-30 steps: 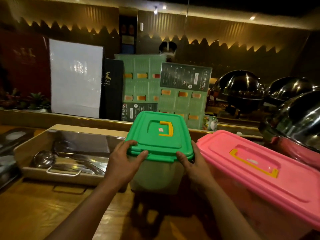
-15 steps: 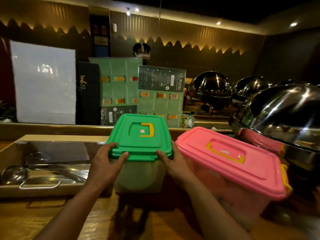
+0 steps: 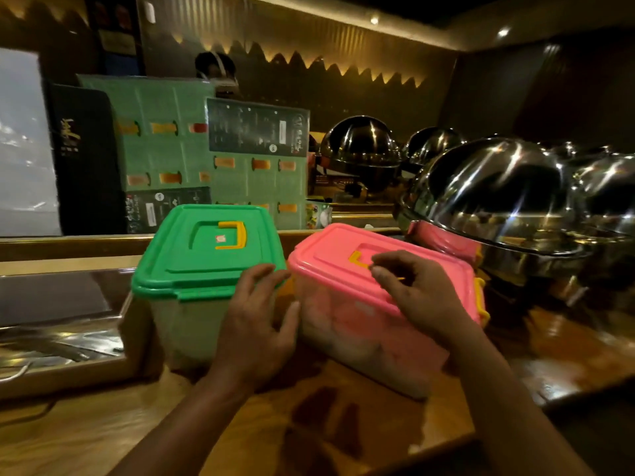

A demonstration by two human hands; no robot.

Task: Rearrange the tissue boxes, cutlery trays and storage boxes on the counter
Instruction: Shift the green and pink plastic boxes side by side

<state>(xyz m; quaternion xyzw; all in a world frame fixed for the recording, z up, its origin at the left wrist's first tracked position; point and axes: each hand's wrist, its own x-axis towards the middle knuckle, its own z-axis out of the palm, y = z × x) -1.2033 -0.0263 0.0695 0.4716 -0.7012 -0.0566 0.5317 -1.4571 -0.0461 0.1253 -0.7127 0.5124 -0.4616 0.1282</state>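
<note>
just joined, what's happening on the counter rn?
A person is sorting storage boxes on a wooden counter. The left hand sits in the gap between the green-lidded box and the pink-lidded box, fingers loose, gripping nothing. The right hand rests on the pink lid beside its yellow handle, fingers curled. Both boxes stand upright, lids on. A steel cutlery tray sits left of the green box, domed chafing dishes to the right.

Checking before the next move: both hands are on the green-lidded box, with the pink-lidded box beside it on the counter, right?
Not quite. The head view shows both hands at the pink-lidded box: right hand on its lid, left hand at its near-left side. The green-lidded box stands beside it, untouched.
</note>
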